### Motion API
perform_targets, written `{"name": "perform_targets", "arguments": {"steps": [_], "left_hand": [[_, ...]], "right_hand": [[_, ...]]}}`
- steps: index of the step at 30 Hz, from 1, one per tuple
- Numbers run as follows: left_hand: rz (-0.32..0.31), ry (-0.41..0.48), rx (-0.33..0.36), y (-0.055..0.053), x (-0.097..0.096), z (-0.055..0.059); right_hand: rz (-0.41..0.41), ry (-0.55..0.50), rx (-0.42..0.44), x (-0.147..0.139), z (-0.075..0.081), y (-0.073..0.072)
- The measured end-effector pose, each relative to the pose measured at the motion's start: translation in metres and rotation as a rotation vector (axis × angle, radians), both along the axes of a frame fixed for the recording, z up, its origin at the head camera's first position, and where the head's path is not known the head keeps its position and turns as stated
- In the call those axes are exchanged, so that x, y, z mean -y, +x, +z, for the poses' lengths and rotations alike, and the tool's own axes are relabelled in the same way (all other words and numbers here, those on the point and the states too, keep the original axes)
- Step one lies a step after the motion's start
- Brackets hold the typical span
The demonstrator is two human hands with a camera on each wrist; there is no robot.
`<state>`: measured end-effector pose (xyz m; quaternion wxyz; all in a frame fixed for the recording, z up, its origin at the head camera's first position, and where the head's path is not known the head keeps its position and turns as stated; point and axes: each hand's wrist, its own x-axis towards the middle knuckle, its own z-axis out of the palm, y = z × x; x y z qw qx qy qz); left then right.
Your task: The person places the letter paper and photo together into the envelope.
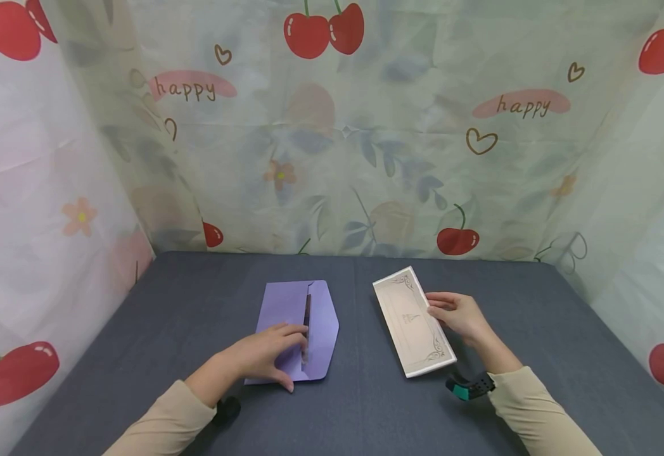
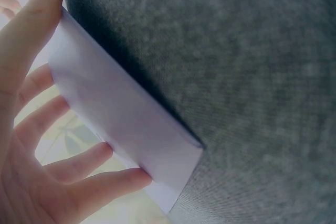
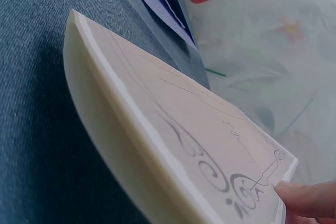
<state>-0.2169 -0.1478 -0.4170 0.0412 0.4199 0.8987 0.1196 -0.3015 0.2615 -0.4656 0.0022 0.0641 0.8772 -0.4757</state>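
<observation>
Two hands are busy with two paper things. The left hand [image 1: 268, 354] lies over a purple envelope [image 1: 286, 304] on the dark cloth [image 1: 343, 418]. Its fingers are spread a bit, with tips by the long slit [image 1: 307, 310], and the thumb is at the near edge. I can't tell if any fingertip is inside. The flap [image 1: 324, 332] points toward a long cream card [image 1: 412, 323] with swirly corners. The right hand [image 1: 464, 318] pinches the card's right side, and the card looks tipped up a little. Bare cloth lies between card and envelope.

I think this is a steadying step: one hand minds the envelope while the other has the card. Moving the card calls for a gentle pinch so it won't bend. Using the slit would call for pulling it wider.
</observation>
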Motion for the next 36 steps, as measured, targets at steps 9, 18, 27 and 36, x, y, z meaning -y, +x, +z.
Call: {"name": "perform_targets", "arguments": {"steps": [9, 18, 27, 36], "left_hand": [[0.01, -0.007, 0.011, 0.0, 0.0, 0.001], [0.003, -0.001, 0.003, 0.0, 0.0, 0.0], [0.007, -0.004, 0.009, 0.0, 0.0, 0.0], [0.015, -0.007, 0.018, 0.001, 0.0, 0.001]], "right_hand": [[0.036, 0.001, -0.005, 0.003, -0.011, -0.007], [0.048, -0.021, 0.012, 0.016, 0.002, 0.001], [0.05, -0.04, 0.019, 0.024, 0.005, 0.003], [0.068, -0.043, 0.001, 0.031, -0.001, -0.001]]}}
